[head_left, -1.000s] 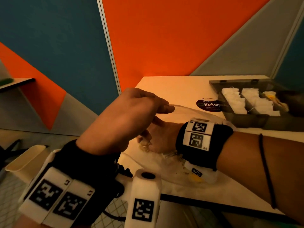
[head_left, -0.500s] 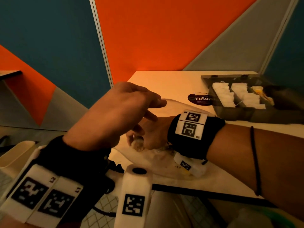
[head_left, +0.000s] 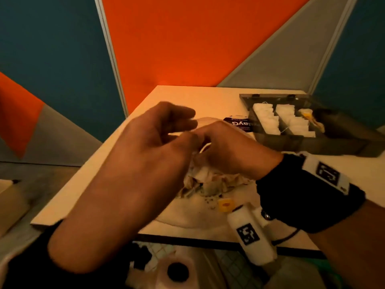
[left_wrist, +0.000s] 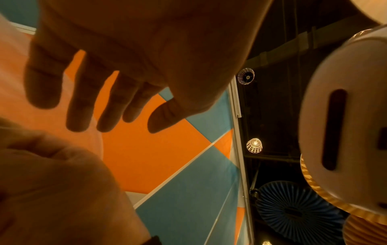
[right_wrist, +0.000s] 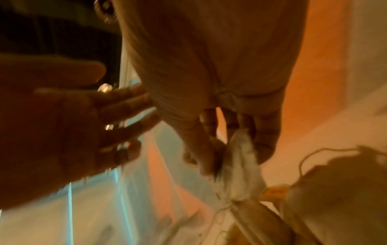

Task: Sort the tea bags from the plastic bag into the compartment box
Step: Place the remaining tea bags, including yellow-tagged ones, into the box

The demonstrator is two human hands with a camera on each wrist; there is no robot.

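Note:
The clear plastic bag (head_left: 193,213) lies flat on the table with several crumpled tea bags (head_left: 210,185) and a yellow tag (head_left: 225,205) inside. My right hand (head_left: 199,142) hovers over it and pinches a white tea bag (head_left: 201,174) that hangs from its fingertips; the right wrist view shows the same tea bag (right_wrist: 240,165) in the right hand (right_wrist: 230,149). Just left of it my left hand (head_left: 187,130) holds nothing, and its fingers are spread in the left wrist view (left_wrist: 117,119). The grey compartment box (head_left: 281,140) stands open at the back right, with rows of white tea bags (head_left: 266,119) in it.
A black round label (head_left: 239,124) lies on the table between the bag and the box. The table's front edge (head_left: 187,238) is just below my wrists. Orange, blue and grey wall panels close off the back. A beige bin (head_left: 12,205) stands low on the left.
My right hand has come up out of the plastic bag with a white tea bag. My left hand has let go of the bag's mouth, and the bag has settled flat.

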